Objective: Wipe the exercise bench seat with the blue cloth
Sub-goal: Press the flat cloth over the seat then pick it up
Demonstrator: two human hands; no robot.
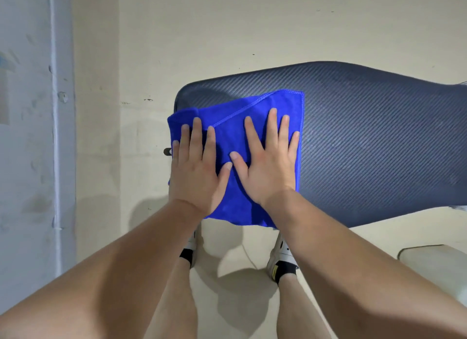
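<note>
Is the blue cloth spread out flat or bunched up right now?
Mostly flat: the blue cloth lies under left hand and right hand, one stitched edge folded over.

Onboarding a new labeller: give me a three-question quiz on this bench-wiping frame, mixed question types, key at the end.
1. True or false: both hands lie flat, fingers spread, on the bright blue microfibre cloth.
2. Which end of the dark grey, weave-textured padded bench seat does the cloth cover? A) the rounded end at the image's left B) the end running out of frame at the right C) none, it lies on the floor
3. Fill in: the cloth's near edge hangs over the seat's near ____.

Key:
1. True: left hand and right hand press side by side, thumbs almost meeting.
2. A
3. edge
</note>
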